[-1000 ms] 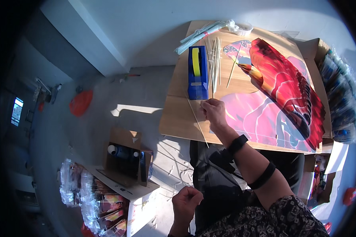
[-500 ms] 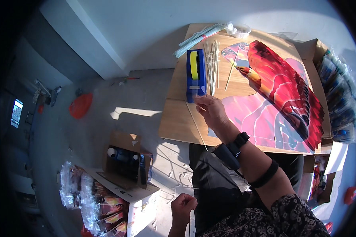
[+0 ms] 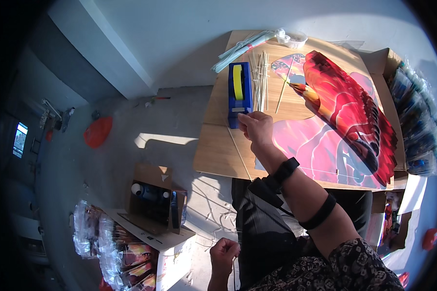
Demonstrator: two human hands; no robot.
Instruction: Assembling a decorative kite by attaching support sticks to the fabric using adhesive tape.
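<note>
My right hand point(image 3: 258, 128) pinches at the front end of a blue tape dispenser point(image 3: 247, 87) holding a yellow-cored roll point(image 3: 237, 82). Thumb and forefinger are closed on what looks like the tape's loose end, which is hard to make out. Low beside my left thigh, my left hand point(image 3: 223, 254) is curled closed, and anything inside it is hidden. To the right of the dispenser lie a red printed bird-wing sheet point(image 3: 342, 97) and a paler pink patterned sheet point(image 3: 306, 145). One thin stick point(image 3: 238, 148) lies left of my right hand, another point(image 3: 284, 87) near the bird's beak.
Behind the dispenser are a bundle of pale strips point(image 3: 243, 50) and a clear tub point(image 3: 294, 41). Several thin sticks point(image 3: 261, 80) lie beside it. A carton of plastic-wrapped packets point(image 3: 415, 121) stands right of the table point(image 3: 213, 150). On the left floor are an open bottle carton point(image 3: 153, 169) and wrapped packets point(image 3: 102, 242).
My right hand has shifted slightly up and left against the dispenser's front, its wrist turning. The short strip seen between fingers and cutter is now mostly covered. My left hand has barely moved.
</note>
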